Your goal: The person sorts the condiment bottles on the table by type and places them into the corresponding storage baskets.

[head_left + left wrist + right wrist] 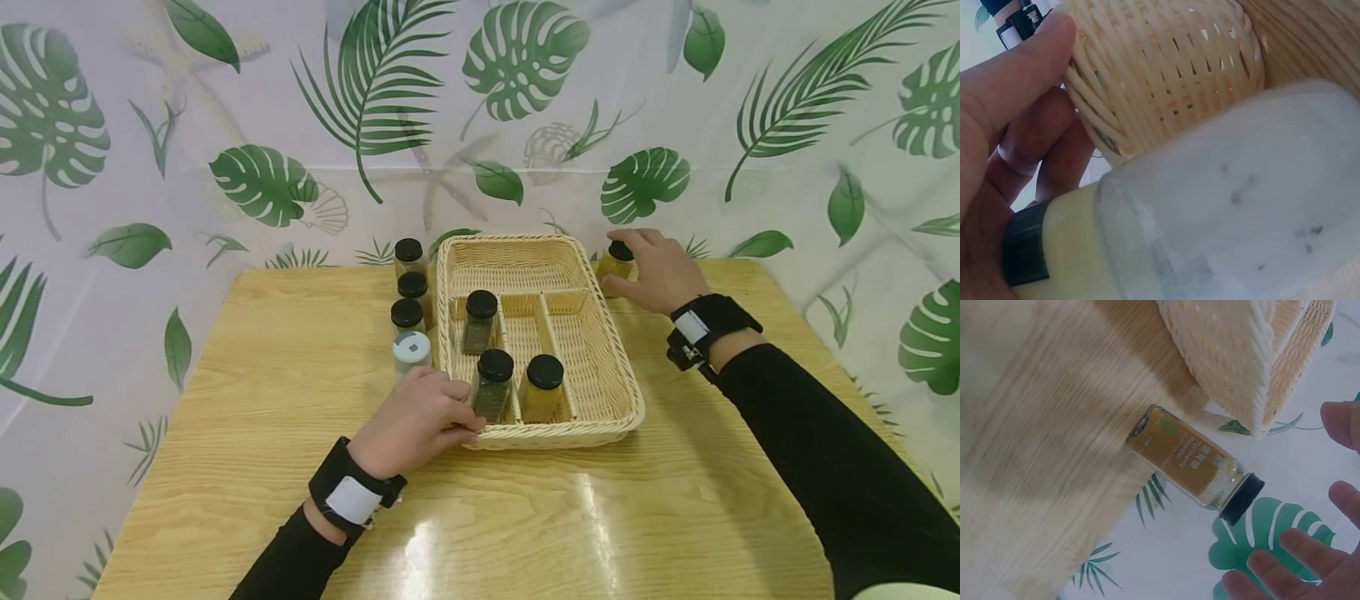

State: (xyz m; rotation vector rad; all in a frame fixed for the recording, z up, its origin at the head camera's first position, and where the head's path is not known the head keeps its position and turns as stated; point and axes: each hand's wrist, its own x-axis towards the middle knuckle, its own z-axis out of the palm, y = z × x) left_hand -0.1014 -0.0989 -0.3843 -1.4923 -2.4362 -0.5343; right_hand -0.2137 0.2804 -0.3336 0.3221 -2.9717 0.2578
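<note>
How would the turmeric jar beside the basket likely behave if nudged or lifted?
The turmeric jar probably stays rigid, as its clear walls look like glass or hard plastic. Pushed near its black cap, it could tip, being taller than wide. Its flat-looking sides make rolling unlikely.

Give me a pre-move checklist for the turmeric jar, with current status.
1. Basket steadied: ok. The left hand pinches its rim at the near left corner.
2. Turmeric jar standing upright: ok. It is just outside the basket's far right side.
3. Turmeric jar gripped: not ok. The right hand is open beside it, with a gap showing in the right wrist view.
4. Turmeric jar's black cap screwed tight: cannot tell. It is on, but tightness doesn't show.
5. Three jars in the basket upright and capped: ok.
6. White-topped container free of the left hand: cannot tell. It sits right by the palm.
</note>
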